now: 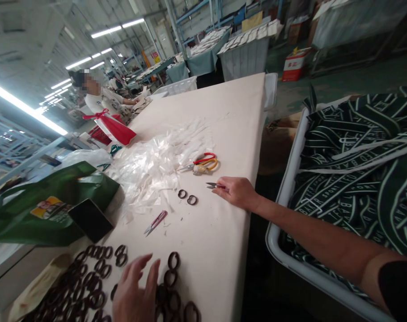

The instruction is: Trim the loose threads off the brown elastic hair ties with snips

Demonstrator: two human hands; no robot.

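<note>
My left hand (134, 290) lies with fingers spread on a heap of dark brown rings (86, 281) at the near end of the long cream table (223, 116). My right hand (237, 192) rests farther up near the table's right edge, fingers closed on a small thread snipper (212, 185) whose blades point left. Two loose dark rings (187, 197) lie just left of that hand. A pink-handled snipper (155, 222) lies between the two hands.
Red and yellow scissors (203, 163) lie beside a pile of clear plastic strips (156, 165). A green bag (45, 205) and a black phone (91, 220) sit at left. A bin of green-and-white striped fabric (361, 170) stands at right. Another person (99, 96) works at the far left.
</note>
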